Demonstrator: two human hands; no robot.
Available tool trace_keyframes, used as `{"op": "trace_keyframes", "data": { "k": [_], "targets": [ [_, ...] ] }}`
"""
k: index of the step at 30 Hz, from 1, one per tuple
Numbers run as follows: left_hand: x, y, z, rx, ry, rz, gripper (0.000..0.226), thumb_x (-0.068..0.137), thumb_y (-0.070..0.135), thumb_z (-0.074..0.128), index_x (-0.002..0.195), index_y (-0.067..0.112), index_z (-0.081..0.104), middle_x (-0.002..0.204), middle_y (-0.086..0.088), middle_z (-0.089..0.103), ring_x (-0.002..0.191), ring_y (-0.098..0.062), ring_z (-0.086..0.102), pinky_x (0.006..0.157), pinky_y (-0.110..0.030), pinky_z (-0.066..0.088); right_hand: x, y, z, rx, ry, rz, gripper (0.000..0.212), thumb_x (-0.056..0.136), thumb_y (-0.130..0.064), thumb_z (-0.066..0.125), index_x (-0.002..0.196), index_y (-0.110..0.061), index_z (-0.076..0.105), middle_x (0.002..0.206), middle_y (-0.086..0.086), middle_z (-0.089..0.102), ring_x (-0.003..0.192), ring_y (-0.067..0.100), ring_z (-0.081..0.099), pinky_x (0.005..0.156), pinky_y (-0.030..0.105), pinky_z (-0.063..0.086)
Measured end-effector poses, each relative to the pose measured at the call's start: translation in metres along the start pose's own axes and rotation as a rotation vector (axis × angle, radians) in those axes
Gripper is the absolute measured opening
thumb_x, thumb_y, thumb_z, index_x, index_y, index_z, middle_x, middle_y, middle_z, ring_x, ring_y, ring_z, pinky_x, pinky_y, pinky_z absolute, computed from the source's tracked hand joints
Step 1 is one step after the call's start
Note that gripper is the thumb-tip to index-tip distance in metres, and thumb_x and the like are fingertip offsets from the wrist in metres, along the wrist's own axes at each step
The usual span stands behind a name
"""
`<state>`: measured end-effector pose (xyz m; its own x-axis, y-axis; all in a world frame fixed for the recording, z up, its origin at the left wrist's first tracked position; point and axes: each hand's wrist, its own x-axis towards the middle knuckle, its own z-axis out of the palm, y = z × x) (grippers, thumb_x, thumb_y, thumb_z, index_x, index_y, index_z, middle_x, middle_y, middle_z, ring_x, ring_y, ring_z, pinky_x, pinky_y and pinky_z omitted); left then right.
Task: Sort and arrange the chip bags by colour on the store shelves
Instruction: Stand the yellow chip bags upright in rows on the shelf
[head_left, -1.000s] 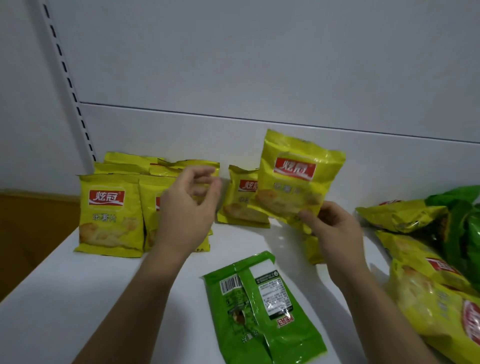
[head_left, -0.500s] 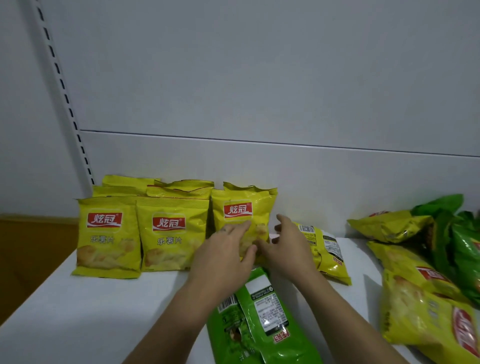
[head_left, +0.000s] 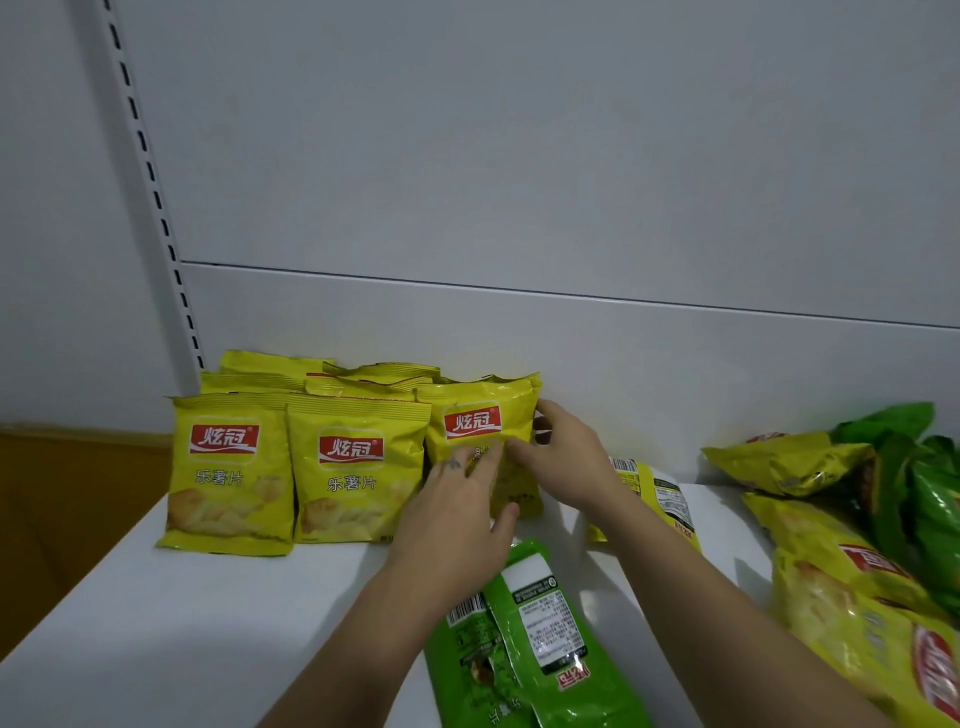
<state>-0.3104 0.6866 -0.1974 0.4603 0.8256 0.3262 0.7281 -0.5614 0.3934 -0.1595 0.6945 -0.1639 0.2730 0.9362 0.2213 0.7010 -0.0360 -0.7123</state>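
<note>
Against the back panel, toward the left rear corner of the white shelf, a row of upright yellow chip bags is seen. The first yellow bag and the second yellow bag are stood side by side, faces forward and edges touching. Further yellow bags are lined up behind them, with only their top seals shown. The third yellow bag is stood just right of the second, touching it, and is handled by both hands.

The left hand is laid on its lower front, the fingers straight and pressed flat against the foil. The right hand is clamped on the bag's right edge: the thumb is set on the front and the fingers are curled round behind the seam. The two hands are held close together, nearly meeting at the middle of the bag.

Near the front edge, partly under the left wrist, a green bag is laid face down, its barcode and label shown. A face-down yellow bag is laid behind the right forearm, near the back panel, and is partly hidden. At the right end of the shelf a loose heap is found: flat yellow bags toward the front, a crumpled yellow bag behind them, and green bags at the far right edge. A slotted upright is fixed at the left end of the back panel.
</note>
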Motion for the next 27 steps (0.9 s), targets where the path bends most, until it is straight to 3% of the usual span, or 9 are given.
{"op": "trace_keyframes", "data": {
  "k": [4, 8, 12, 15, 18, 24, 27],
  "targets": [
    [0.002, -0.002, 0.001, 0.012, 0.008, 0.016, 0.071, 0.096, 0.046, 0.045, 0.154, 0.025, 0.008, 0.151, 0.002, 0.024, 0.136, -0.019, 0.025, 0.108, -0.034, 0.036, 0.003, -0.002, -0.001, -0.086, -0.035, -0.003, 0.038, 0.084, -0.027, 0.065, 0.121, -0.019, 0.057, 0.116, 0.004, 0.064, 0.104, 0.024, 0.06, 0.082, 0.032, 0.047],
    [0.001, -0.003, -0.001, 0.023, 0.008, 0.023, 0.066, 0.095, 0.046, 0.044, 0.152, 0.025, 0.018, 0.149, 0.003, 0.026, 0.134, -0.018, 0.027, 0.106, -0.035, 0.038, -0.007, 0.014, -0.021, -0.184, -0.005, 0.07, 0.071, 0.084, -0.038, 0.068, 0.144, -0.016, 0.038, 0.141, 0.008, 0.047, 0.126, 0.024, 0.048, 0.101, 0.037, 0.042],
    [-0.001, 0.005, -0.004, 0.011, 0.056, 0.061, 0.054, 0.095, 0.047, 0.045, 0.144, 0.029, 0.034, 0.141, 0.006, 0.033, 0.126, -0.015, 0.034, 0.097, -0.035, 0.044, -0.04, 0.044, -0.048, -0.41, 0.098, 0.142, 0.062, 0.082, -0.052, 0.064, 0.135, -0.024, 0.05, 0.136, 0.007, 0.049, 0.125, 0.026, 0.046, 0.1, 0.038, 0.04],
    [-0.005, 0.014, -0.005, -0.122, 0.082, 0.097, 0.045, 0.093, 0.044, 0.05, 0.136, 0.03, 0.046, 0.131, 0.008, 0.042, 0.119, -0.012, 0.041, 0.093, -0.034, 0.044, -0.06, 0.058, -0.048, -0.604, -0.051, 0.282, 0.084, 0.069, -0.074, 0.061, 0.137, -0.028, 0.045, 0.139, 0.007, 0.043, 0.129, 0.029, 0.041, 0.101, 0.041, 0.036],
    [-0.005, 0.016, -0.002, -0.224, 0.074, 0.112, 0.039, 0.091, 0.041, 0.057, 0.128, 0.028, 0.055, 0.124, 0.009, 0.049, 0.111, -0.012, 0.049, 0.092, -0.036, 0.046, -0.07, 0.062, -0.04, -0.563, -0.105, 0.274, 0.1, 0.059, -0.079, 0.065, 0.14, -0.03, 0.035, 0.145, 0.006, 0.033, 0.136, 0.028, 0.03, 0.104, 0.043, 0.033],
    [-0.005, 0.014, 0.002, -0.337, 0.058, 0.121, 0.033, 0.09, 0.037, 0.062, 0.122, 0.029, 0.061, 0.118, 0.014, 0.053, 0.104, -0.007, 0.053, 0.09, -0.035, 0.048, -0.084, 0.065, -0.038, -0.63, -0.044, 0.152, 0.071, 0.08, -0.046, 0.062, 0.143, -0.032, 0.033, 0.144, 0.0, 0.037, 0.133, 0.023, 0.032, 0.101, 0.036, 0.036],
    [-0.005, 0.013, 0.003, -0.364, 0.052, 0.152, 0.033, 0.088, 0.041, 0.061, 0.119, 0.031, 0.061, 0.115, 0.014, 0.056, 0.102, -0.005, 0.055, 0.089, -0.033, 0.049, -0.084, 0.06, -0.042, -0.629, 0.019, 0.109, 0.047, 0.088, -0.042, 0.055, 0.135, -0.036, 0.047, 0.135, -0.005, 0.049, 0.125, 0.02, 0.043, 0.092, 0.031, 0.04]
  ]
}}
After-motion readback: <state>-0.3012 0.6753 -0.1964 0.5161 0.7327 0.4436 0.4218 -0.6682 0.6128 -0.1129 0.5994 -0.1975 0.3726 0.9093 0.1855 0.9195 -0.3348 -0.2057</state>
